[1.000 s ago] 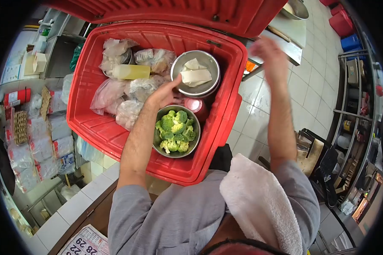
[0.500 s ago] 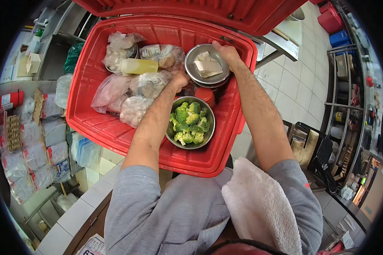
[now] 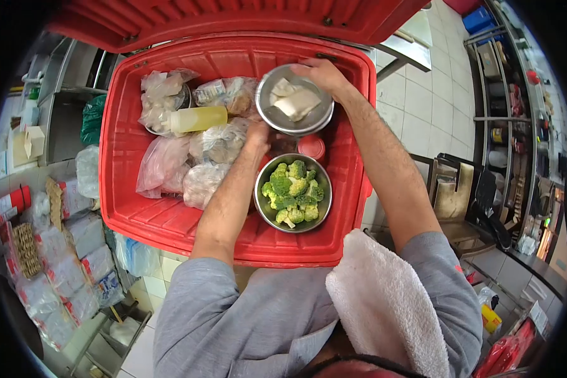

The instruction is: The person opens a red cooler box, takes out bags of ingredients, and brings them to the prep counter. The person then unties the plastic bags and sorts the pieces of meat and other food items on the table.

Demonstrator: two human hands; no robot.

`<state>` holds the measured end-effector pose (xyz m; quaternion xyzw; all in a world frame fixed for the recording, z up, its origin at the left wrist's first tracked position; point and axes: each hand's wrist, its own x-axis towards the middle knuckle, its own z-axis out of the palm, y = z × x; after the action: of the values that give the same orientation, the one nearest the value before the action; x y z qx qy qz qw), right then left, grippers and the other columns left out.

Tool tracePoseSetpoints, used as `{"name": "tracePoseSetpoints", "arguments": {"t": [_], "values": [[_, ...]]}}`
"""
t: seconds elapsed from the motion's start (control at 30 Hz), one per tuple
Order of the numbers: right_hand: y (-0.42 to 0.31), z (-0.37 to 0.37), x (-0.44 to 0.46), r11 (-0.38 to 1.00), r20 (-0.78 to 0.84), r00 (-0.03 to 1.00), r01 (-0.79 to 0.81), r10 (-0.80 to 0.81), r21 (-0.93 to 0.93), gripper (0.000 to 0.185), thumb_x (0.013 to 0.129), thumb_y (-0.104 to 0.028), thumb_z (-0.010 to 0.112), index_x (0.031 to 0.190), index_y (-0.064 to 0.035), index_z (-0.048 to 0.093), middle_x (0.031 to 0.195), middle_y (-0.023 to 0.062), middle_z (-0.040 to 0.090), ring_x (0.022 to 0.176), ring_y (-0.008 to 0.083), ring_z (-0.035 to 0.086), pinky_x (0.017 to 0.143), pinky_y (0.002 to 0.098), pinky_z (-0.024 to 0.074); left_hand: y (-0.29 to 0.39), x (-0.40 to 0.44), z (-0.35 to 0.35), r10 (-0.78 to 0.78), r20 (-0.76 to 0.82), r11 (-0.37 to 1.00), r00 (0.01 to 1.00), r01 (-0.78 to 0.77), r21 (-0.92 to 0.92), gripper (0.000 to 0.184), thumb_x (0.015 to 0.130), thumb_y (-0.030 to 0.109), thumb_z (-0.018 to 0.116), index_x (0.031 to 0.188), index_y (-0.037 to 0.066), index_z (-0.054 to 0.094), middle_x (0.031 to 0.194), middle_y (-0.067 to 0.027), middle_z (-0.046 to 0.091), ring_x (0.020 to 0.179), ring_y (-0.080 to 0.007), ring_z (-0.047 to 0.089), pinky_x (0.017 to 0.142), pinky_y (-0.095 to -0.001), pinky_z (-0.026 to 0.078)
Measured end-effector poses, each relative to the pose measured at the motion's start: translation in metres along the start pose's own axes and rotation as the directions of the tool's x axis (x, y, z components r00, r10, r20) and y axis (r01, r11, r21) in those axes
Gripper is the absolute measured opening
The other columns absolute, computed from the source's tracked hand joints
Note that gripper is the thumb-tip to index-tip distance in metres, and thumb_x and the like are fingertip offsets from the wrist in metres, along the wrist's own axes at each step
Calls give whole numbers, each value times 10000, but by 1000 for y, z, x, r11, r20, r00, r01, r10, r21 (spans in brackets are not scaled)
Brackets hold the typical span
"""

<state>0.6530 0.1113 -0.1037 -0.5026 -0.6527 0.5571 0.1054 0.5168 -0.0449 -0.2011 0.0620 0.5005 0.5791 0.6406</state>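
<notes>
A metal bowl (image 3: 276, 75) is sitting inside the far right part of a red bin (image 3: 146, 217), holding a few pale white pieces (image 3: 296, 104). The right hand (image 3: 323, 77) is gripping its far rim, the fingers slightly blurred. The left hand (image 3: 257, 135) is reaching in low on the bowl's near left side; its fingers are hiding among the things there, so I cannot tell whether they are closing on anything. With one hand on the rim and the other low at the opposite side, the person is probably keeping the bowl steady so that its loose contents are staying inside.

The bowl is looking dull grey and round, and a second metal edge is showing just beneath its rim. The pieces are looking smooth, one of them large and blocky, and they are lying together toward the middle.

Just nearer the person, a red lid (image 3: 311, 147) is showing between this bowl and a second bowl (image 3: 262, 206), which is holding green broccoli (image 3: 296, 192). Both bowls are sitting mouth up, likely to keep the food from spilling. To the left, clear plastic bags (image 3: 162, 167) are crowding together, and a bottle of yellow liquid (image 3: 198, 119) is lying on its side among them. Beyond, the bin's cover (image 3: 233, 22) is standing open, giving both hands room.
</notes>
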Motion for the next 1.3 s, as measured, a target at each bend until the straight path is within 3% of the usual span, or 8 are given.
{"name": "tracePoseSetpoints", "arguments": {"t": [0.13, 0.2, 0.37, 0.4, 0.7, 0.83, 0.93, 1.3], "values": [[-43, 5, -13, 962, -29, 994, 113, -110, 250, 434, 898, -360, 513, 1142, -4, 563, 1073, 116, 606, 925, 180, 577, 811, 309, 457, 48, -39, -2, 28, -83, 999, 996, -29, -19, 347, 925, 260, 441, 1174, 21, 482, 1055, -154, 601, 810, -244, 645, 564, -361, 585], [-30, 6, -6, 900, -88, 988, -77, 126, 429, 320, 910, -289, 468, 1091, -55, 589, 1012, 86, 612, 853, 194, 574, 721, 347, 474, 65, -52, -19, 37, -102, 999, 994, -37, -2, 380, 923, 286, 443, 1192, 18, 464, 1050, -159, 597, 823, -240, 644, 562, -332, 589], [127, 86, 40, 800, 328, 935, 298, -135, -521, 372, 816, -278, 518, 1087, -42, 616, 1125, 179, 591, 1075, 333, 549, 959, 388, 409, 84, -79, -55, 143, -82, 990, 986, -143, 5, 479, 889, 371, 490, 1283, 106, 427, 1248, -106, 511, 1083, -279, 542, 814, -492, 498], [64, 78, -16, 703, 394, 915, 224, 86, -674, 540, 795, -361, 573, 1244, -68, 503, 1182, 206, 553, 1102, 347, 532, 967, 391, 401, 87, -83, -61, 145, -88, 989, 986, -145, -2, 479, 889, 371, 490, 1283, 106, 427, 1248, -106, 511, 1083, -279, 542, 814, -492, 498], [108, 128, 12, 863, 175, 971, -54, 162, -502, 952, 606, -168, 731, 1413, -94, 232, 1102, 175, 594, 1037, 284, 564, 897, 366, 436, 121, -122, -74, 331, -164, 906, 929, -362, -222, 426, 900, 280, 500, 1269, 77, 435, 1255, -70, 503, 1129, -230, 503, 920, -397, 452], [100, 116, 28, 838, 377, 777, -332, 503, -433, 592, 622, -129, 711, 1171, -81, 492, 1034, 167, 600, 957, 282, 578, 831, 382, 467, 128, -124, -98, 314, -144, 905, 938, -342, -254, 494, 880, 378, 499, 1272, 85, 436, 1276, -63, 489, 1147, -246, 481, 915, -442, 437], [137, 133, 35, 870, 297, 940, 0, 168, -493, 583, 622, -211, 742, 1118, -20, 502, 1035, 145, 600, 942, 255, 578, 821, 368, 469, 136, -127, -93, 365, -203, 875, 909, -409, -260, 500, 879, 383, 494, 1265, 72, 434, 1259, -100, 498, 1102, -278, 517, 844, -474, 481], [65, 128, 4, 870, 370, 877, -100, 307, -484, 724, 567, -353, 760, 1195, -94, 507, 1108, 164, 585, 954, 291, 592, 846, 384, 475, 139, -136, -90, 372, -258, 880, 892, -427, -207, 398, 893, 330, 482, 1208, 88, 477, 1160, -109, 562, 982, -278, 587, 723, -431, 538]]}}
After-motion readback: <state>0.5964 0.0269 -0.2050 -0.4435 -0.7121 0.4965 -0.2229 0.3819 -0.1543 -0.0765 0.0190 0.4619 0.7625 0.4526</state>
